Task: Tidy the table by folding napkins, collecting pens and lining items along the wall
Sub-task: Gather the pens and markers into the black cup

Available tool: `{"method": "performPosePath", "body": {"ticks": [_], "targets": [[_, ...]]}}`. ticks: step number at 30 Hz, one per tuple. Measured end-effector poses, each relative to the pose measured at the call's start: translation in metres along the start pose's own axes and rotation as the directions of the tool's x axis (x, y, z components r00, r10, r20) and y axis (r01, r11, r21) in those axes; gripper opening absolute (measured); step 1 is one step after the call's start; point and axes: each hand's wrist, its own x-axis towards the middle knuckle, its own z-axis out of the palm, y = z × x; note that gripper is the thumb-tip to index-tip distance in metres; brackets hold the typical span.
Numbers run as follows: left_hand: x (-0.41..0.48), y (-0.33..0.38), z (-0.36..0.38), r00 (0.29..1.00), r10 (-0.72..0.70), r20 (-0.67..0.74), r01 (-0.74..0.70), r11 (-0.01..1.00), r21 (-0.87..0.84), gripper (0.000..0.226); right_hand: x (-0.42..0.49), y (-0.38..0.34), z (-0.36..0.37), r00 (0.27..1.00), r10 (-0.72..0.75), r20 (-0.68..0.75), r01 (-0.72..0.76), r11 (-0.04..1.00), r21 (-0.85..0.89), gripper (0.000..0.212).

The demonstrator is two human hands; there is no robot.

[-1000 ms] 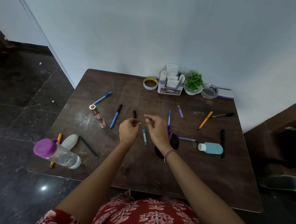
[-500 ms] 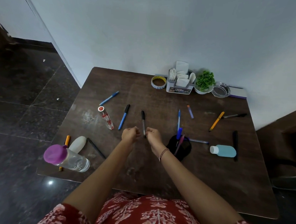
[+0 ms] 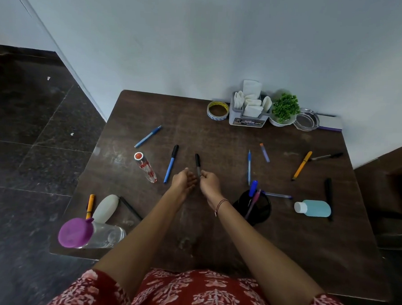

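Two hands to track, close together over the middle of the desk point(image 3: 191, 235). Read the right hand point(image 3: 209, 181) as pinching the near end of a black pen point(image 3: 197, 162), cap pointing toward the wall point(image 3: 201, 47). Read the left hand point(image 3: 183, 180) as loosely curled just beside the barrel, gripping nothing visible. Contact between barrel and desk: not determinable.

Judge the step in hand as collecting this pen into the black mesh cup point(image 3: 262, 211), just right of the right wrist and already loaded with a blue pen point(image 3: 253, 187) and a purple one.

Procedure:
- Grip firmly near the pinched end and lift clear of the desk.
- Swing right in a short arc, then lower into the cup mouth beside the pens already inside.
- Avoid striking the rim; probably a light cup, likely to slide or tip.
- Steady the cup wall with the left hand if needed.

Clearances:
- Expect open room between the hands and the near desk edge.
- Pass above the loose blue pen point(image 3: 249, 166) lying just beyond the cup.
- Mind the purple-lidded bottle point(image 3: 84, 233) lying on its side at the near left edge; liable to roll off.
- Reserve the bare strip along the wall left of the tape roll point(image 3: 218, 110) for lining items; right of it, note the napkin holder point(image 3: 248, 118) and the plant point(image 3: 285, 109) already against the wall.
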Motion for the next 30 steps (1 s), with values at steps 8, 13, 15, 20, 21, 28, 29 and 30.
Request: {"method": "performPosePath", "body": {"ticks": [8, 13, 15, 20, 21, 28, 29, 30], "targets": [[0.003, 0.001, -0.001, 1.0, 0.016, -0.021, -0.015, 0.998, 0.063, 0.022, 0.012, 0.001, 0.006, 0.997, 0.001, -0.072, -0.002, 1.0, -0.011, 0.028], [-0.004, -0.004, -0.007, 0.998, 0.038, -0.057, -0.034, 0.997, 0.069, 0.021, 0.008, 0.004, 0.006, 0.998, -0.029, -0.058, 0.027, 0.999, -0.034, 0.026], [-0.008, -0.008, -0.011, 0.996, 0.06, -0.06, -0.056, 0.996, 0.074, 0.017, 0.004, 0.005, 0.006, 0.998, -0.047, -0.04, 0.045, 0.998, -0.054, 0.026], [-0.026, -0.012, -0.016, 0.994, 0.103, -0.029, -0.102, 0.995, 0.016, 0.012, -0.007, 0.005, -0.003, 0.993, -0.116, -0.035, 0.112, 0.988, -0.103, 0.026], [-0.033, -0.013, -0.017, 0.991, 0.134, -0.018, -0.134, 0.991, 0.016, 0.013, -0.009, 0.007, -0.006, 0.989, -0.143, -0.042, 0.137, 0.983, -0.126, 0.025], [-0.071, -0.021, -0.008, 0.951, 0.31, 0.0, -0.31, 0.95, 0.039, 0.019, -0.038, 0.008, -0.03, 0.909, -0.415, -0.028, 0.383, 0.86, -0.338, 0.025], [-0.076, -0.021, -0.004, 0.94, 0.342, 0.005, -0.341, 0.939, 0.043, 0.019, -0.043, 0.007, -0.035, 0.883, -0.469, -0.021, 0.431, 0.827, -0.361, 0.026], [-0.081, -0.021, 0.0, 0.927, 0.374, 0.007, -0.374, 0.926, 0.051, 0.019, -0.046, 0.007, -0.04, 0.86, -0.511, -0.019, 0.467, 0.8, -0.378, 0.026]]}}
